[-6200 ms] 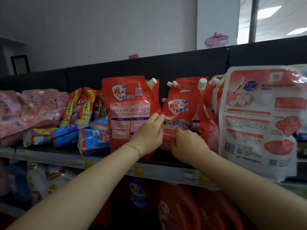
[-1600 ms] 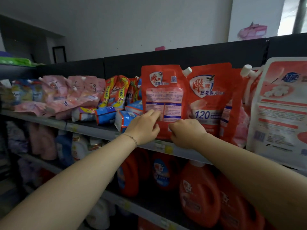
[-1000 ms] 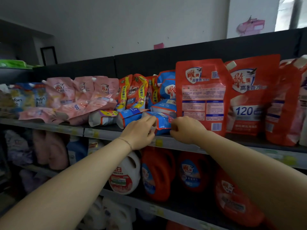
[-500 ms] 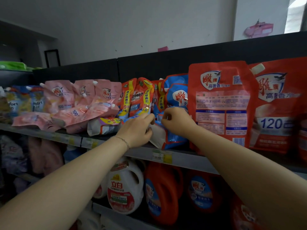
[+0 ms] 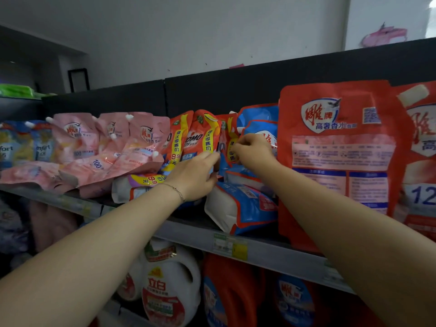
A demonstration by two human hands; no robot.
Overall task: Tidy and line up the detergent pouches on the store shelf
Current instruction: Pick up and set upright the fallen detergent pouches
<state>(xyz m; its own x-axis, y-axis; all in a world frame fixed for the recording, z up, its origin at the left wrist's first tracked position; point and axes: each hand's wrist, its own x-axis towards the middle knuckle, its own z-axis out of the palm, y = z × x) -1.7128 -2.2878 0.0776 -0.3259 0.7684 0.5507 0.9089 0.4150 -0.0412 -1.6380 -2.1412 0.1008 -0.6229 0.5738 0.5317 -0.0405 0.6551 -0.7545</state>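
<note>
Fingers [image 5: 241,140] of the right hand [image 5: 253,151], curled tight, pinch the side edge of a narrow orange-and-yellow plastic pouch [image 5: 227,132] standing upright on the grey metal shelf [image 5: 188,228]. Left hand [image 5: 194,177], a thin chain bracelet [image 5: 176,191] at its wrist, meets that pouch from the lower left. Its fingers [image 5: 208,160] lie nearly straight against the pouch's lower part with the thumb beneath them; whether they grip it cannot be told.

Just left of the left fingers, two wider orange plastic pouches with yellow bands [image 5: 199,135] stand side by side, leaning slightly. Farther left, pale pink spouted pouches [image 5: 106,142] partly stand and partly lie slumped in a heap. Under the left hand, a white-and-purple pouch with a yellow band [image 5: 139,185] lies flat.

Behind the right fingers stand upright blue-and-white pouches [image 5: 258,116]. Below the right wrist, a fallen blue-and-white pouch [image 5: 240,208] lies on its side, its white base towards the shelf's front edge. Just right of the right hand, a large red plastic pouch [image 5: 337,161] stands upright with its printed back panel outward, and a second red pouch [image 5: 422,149] stands beside it at the frame edge.

On the shelf level beneath both hands stand a white plastic jug with a handle [image 5: 169,286] and, to its right, an orange plastic jug [image 5: 233,291]
</note>
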